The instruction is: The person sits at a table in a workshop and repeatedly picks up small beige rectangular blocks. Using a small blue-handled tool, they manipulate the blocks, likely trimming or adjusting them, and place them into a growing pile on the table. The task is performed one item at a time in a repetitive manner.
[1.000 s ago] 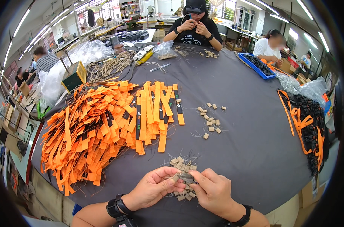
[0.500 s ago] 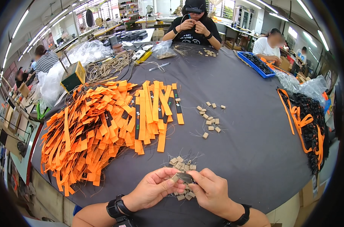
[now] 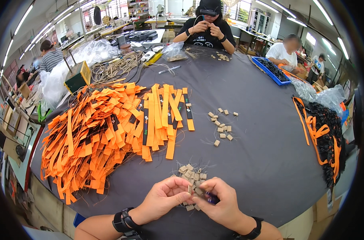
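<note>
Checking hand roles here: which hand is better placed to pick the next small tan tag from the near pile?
Probably the left hand: its fingertips pinch at the near pile of tan tags, while the right hand seems to have a dark blue object tucked under its fingers.

Small tan square tag (image 3: pixel 189 189) pinched upright over a loose tag pile (image 3: pixel 192 174), dark table (image 3: pixel 250 160)
</note>
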A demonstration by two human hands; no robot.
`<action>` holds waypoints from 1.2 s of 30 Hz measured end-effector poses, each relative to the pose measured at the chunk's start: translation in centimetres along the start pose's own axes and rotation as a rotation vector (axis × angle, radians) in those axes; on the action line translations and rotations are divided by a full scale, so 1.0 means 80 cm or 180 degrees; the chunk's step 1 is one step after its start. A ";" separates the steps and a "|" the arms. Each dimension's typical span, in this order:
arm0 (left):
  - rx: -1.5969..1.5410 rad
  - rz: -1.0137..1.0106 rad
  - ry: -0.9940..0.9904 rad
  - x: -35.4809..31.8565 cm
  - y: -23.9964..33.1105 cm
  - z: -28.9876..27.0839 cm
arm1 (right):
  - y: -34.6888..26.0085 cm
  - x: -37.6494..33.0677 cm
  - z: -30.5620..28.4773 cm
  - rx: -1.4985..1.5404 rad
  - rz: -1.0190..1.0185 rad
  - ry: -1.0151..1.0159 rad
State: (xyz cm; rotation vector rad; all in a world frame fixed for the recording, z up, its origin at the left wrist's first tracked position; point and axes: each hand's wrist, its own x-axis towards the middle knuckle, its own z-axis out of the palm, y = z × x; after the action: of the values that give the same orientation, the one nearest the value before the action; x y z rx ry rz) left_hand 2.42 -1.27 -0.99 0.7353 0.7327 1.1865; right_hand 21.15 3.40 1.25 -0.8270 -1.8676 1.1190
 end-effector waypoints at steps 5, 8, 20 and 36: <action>0.0174 0.0000 0.0008 -0.004 -0.004 0.000 | -0.011 0.002 0.000 -0.0169 0.0119 -0.0115; 0.0430 0.0048 0.0040 -0.006 -0.001 0.003 | -0.010 0.000 -0.002 0.0252 0.0723 -0.0225; -0.0045 -0.0291 -0.0105 -0.006 0.003 0.008 | 0.001 0.001 -0.002 0.1416 0.1579 -0.0244; -0.0331 0.0074 -0.0097 0.000 0.008 -0.002 | -0.015 0.012 -0.014 -0.1924 -0.1042 0.0215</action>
State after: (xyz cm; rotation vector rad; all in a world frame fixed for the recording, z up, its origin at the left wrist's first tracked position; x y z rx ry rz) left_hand 1.94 -1.16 -0.56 0.6755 0.6340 1.2227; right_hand 21.49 4.19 2.97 -0.8221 -2.2141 0.3151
